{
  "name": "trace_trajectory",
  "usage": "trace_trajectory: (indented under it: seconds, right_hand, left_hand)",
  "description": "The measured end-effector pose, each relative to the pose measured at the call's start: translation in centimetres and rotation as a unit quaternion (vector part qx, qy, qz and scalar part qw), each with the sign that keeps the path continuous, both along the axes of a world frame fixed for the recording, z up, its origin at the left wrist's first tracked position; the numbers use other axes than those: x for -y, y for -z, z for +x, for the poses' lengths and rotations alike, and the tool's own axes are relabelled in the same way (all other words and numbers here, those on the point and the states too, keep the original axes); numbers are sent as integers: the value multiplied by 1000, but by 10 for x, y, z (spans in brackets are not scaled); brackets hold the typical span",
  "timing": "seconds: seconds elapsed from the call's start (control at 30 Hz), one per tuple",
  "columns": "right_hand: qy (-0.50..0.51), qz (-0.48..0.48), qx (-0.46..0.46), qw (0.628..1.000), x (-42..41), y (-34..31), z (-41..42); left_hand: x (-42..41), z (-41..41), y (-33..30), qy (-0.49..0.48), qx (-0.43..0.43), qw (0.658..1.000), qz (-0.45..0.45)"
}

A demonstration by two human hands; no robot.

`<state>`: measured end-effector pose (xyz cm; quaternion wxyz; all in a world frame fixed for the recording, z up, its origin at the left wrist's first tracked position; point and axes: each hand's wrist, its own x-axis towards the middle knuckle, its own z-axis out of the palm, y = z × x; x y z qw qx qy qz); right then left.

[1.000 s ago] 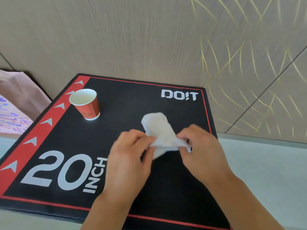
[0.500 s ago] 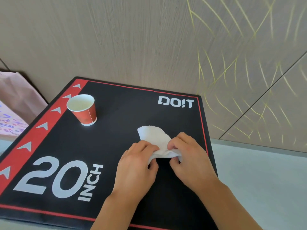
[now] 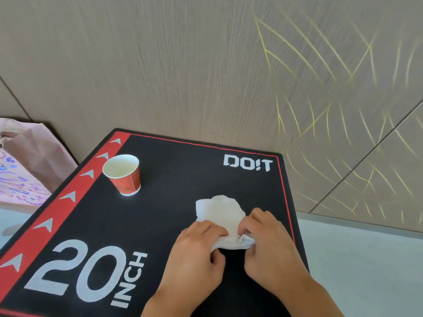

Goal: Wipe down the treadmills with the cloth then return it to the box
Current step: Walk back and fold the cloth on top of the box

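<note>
Cloth (image 3: 223, 213) looked soft, light and floppy, both hands (image 3: 196, 250) (image 3: 272, 245) pinching its near edge, the natural hold.

Beige wood-grain panelled wall (image 3: 183, 65) with thin yellow curved lines at right; pale grey floor (image 3: 366, 259) below; crumpled pink paper bag (image 3: 34, 156) at left against the wall.

The left hand (image 3: 194, 252) and right hand (image 3: 272, 250) are bare, with no gloves, rings or watch, and both forearms are bare too, no sleeve reaching the wrists.
</note>
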<state>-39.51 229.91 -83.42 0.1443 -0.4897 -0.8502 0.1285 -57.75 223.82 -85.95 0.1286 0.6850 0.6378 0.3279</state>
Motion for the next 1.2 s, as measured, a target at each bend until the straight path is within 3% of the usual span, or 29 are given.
trace_trajectory:
  seconds: [0.17,0.33,0.6,0.67,0.73,0.8,0.93,1.03,1.1,1.2]
  right_hand:
    - [-63,-34,-21,997,3,-5,-4]
    - [-17,53,-114,992,2,-13,-2]
    - [-11,218,-171,961,10,-39,-4]
    - [-50,118,-105,986,7,-42,-2]
    - [-86,-86,5,993,6,-38,1]
    - [-78,-227,-23,970,7,-36,6]
    - [-24,-243,-132,961,2,-42,19]
    - [-33,-231,-70,970,-2,-40,27]
    - [-36,-218,-59,974,-2,-37,27]
    - [-19,-136,-140,981,0,-38,17]
  left_hand:
    - [2,-5,-11,-28,28,999,29]
    - [0,-15,-18,-49,42,992,106]
    - [-3,-21,-27,-75,46,985,147]
    - [-3,-23,-24,-85,44,985,143]
    - [-3,-25,-19,-75,29,990,118]
    - [-2,-27,-16,-58,15,995,78]
    - [1,-30,-17,-25,38,999,-26]
    - [8,-32,-25,13,33,996,-87]
    - [10,-28,-31,40,14,996,-79]
    - [9,-12,-34,65,-15,997,-38]
